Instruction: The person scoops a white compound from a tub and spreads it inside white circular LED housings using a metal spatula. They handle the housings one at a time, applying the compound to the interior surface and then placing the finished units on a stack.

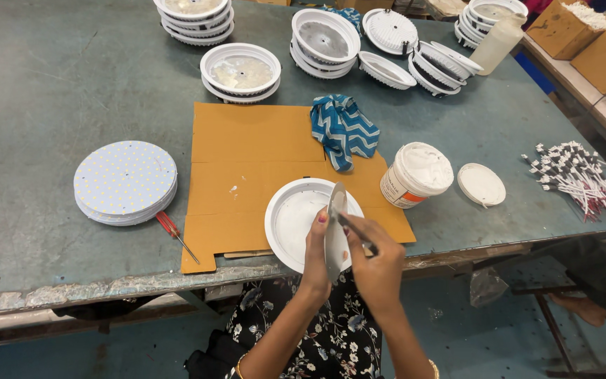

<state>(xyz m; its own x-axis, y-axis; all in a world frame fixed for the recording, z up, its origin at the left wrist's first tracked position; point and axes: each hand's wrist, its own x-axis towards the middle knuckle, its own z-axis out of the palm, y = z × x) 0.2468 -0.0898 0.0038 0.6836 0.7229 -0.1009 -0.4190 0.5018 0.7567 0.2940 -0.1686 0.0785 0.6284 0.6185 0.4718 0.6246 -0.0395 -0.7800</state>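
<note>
Disc (334, 235) edgewise between hands (348, 256), over housing (290, 219)

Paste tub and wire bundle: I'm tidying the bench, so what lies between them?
In the head view, only the tub's round white lid lies between the paste tub and wire bundle.

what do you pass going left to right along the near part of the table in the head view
stack of round led boards → red screwdriver → white round housing → open tub of white paste → tub lid → pile of white and red wires
</note>
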